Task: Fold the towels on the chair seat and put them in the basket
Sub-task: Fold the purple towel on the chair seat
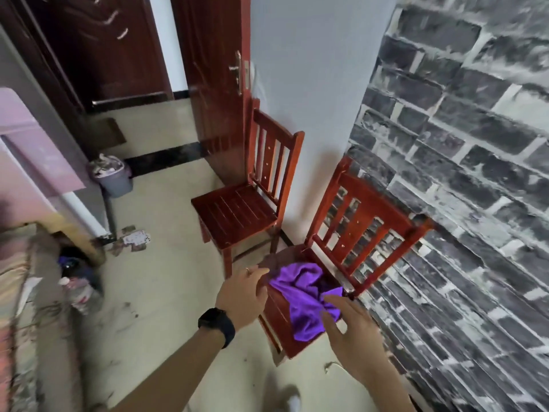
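Two chairs (237,212) (361,215), one towel (303,295) (purple), two hands (242,295) (350,331), one bin (114,179).

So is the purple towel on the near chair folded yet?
Not folded. The purple towel lies crumpled in a wrinkled heap on the near chair seat.

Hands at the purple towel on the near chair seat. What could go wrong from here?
1. The purple towel lies crumpled with its corners hidden. The left hand and right hand, both open, may grab mid-cloth and fold it crooked.
2. It reaches close to the seat edge of the chair, so a one-sided pull could drop it onto the stained floor.
3. No basket is in view, so placing likely means turning away to find it.
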### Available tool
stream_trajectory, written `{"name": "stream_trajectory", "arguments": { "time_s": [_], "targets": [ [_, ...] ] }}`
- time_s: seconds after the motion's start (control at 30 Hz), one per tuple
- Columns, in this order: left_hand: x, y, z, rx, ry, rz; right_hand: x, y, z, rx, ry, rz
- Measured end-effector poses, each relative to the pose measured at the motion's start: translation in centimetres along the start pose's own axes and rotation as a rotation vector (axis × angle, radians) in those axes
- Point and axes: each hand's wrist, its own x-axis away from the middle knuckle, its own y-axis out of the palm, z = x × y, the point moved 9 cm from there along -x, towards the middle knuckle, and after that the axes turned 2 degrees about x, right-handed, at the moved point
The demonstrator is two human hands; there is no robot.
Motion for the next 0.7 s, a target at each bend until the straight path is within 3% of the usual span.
{"name": "stream_trajectory", "arguments": {
  "time_s": [0.17, 0.43, 0.7],
  "targets": [
    [-6.8, 2.2, -1.7, -0.050, -0.101, -0.087, -8.7, 2.7, 2.2, 0.013, 0.000, -0.170],
    [-15.0, 6.0, -6.1, -0.114, -0.142, -0.181, -18.0, 11.8, 7.6, -0.006, 0.148, -0.333],
    [-23.0, 18.1, -15.3, -0.262, -0.070, -0.481, -21.8, 27.2, 16.4, 0.076, 0.416, -0.507]
  ]
}}
